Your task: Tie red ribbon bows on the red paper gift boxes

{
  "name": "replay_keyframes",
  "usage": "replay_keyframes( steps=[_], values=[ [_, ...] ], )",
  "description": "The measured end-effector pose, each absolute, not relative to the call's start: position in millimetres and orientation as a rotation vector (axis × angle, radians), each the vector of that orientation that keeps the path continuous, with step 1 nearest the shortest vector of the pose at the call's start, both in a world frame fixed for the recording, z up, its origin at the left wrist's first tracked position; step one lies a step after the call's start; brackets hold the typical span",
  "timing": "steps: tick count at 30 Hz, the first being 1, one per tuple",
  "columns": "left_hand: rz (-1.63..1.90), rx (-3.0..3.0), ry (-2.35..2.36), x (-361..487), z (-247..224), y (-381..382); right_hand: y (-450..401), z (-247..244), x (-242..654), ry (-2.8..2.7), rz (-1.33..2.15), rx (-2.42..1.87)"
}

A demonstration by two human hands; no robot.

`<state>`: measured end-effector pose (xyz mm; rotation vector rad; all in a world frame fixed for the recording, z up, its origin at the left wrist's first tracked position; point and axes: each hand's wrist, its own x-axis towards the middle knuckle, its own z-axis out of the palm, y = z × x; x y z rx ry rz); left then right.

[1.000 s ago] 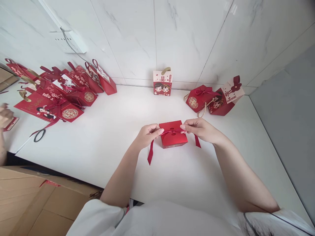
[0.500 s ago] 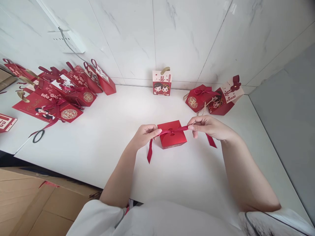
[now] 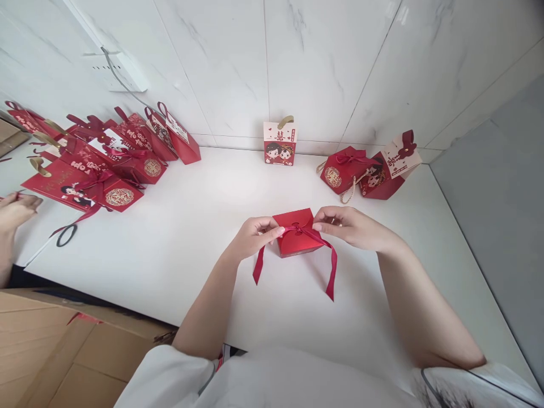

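Observation:
A red gift box (image 3: pixel 300 245) with interlocking top flaps lies in front of me, a dark red ribbon (image 3: pixel 332 272) tied in a knot across its top. My left hand (image 3: pixel 257 235) is closed at the box's left edge, pinching the ribbon between thumb and fingers; the left tail hangs below it. At the box's right top edge is my right hand (image 3: pixel 346 226), its fingers loosely curled with a gap behind thumb and forefinger. Close by its thumb, the right ribbon tail drapes freely over the front of the box onto the white table (image 3: pixel 191 238).
Several red gift boxes (image 3: pixel 123 195) crowd the left. One box (image 3: pixel 279 144) stands by the wall; two more, a ribboned box (image 3: pixel 344 173) and a handled box (image 3: pixel 389 170), sit right. Scissors (image 3: pixel 67 235) lie left, and another person's hand (image 3: pixel 19 212) is at the left edge.
My right hand has let go of the right ribbon tail and moved left to the box; the tail now hangs in front. Another person's hand has appeared at far left.

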<state>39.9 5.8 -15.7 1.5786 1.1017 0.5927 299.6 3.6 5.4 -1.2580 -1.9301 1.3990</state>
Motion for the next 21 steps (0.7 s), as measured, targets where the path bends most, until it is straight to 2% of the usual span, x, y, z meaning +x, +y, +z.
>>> replay_keyframes(
  steps=[7, 21],
  values=[
    [1.024, 2.061, 1.331, 66.5, -19.1, -12.9, -8.8, 6.7, 282.7, -2.131, 0.984, -1.343],
    [1.036, 2.15, 1.497, 93.2, -29.6, -19.6, -12.1, 2.6, 274.2, -2.378, 0.471, -1.21]
  ],
)
